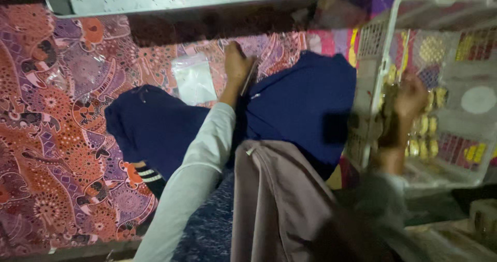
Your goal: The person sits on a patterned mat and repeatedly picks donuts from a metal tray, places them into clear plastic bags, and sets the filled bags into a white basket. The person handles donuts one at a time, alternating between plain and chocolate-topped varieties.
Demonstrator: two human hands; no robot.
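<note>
A patterned mat [52,138] in reds and purples, thick with dotted animal shapes, covers the floor at the left. On it lies a small clear plastic bag [194,78], flat and glossy, just beside dark blue cloth [305,104] draped over the person's knees. A grey-brown fabric [274,200] hangs below it. The left hand [237,63], in a pale grey sleeve, is curled around a thin flat strip [249,77] that rests against the blue cloth. Further right, the blurred right hand [409,99] reaches into a white plastic lattice basket [380,60], among small yellow pieces [422,125]; whether it grips any cannot be told
</note>
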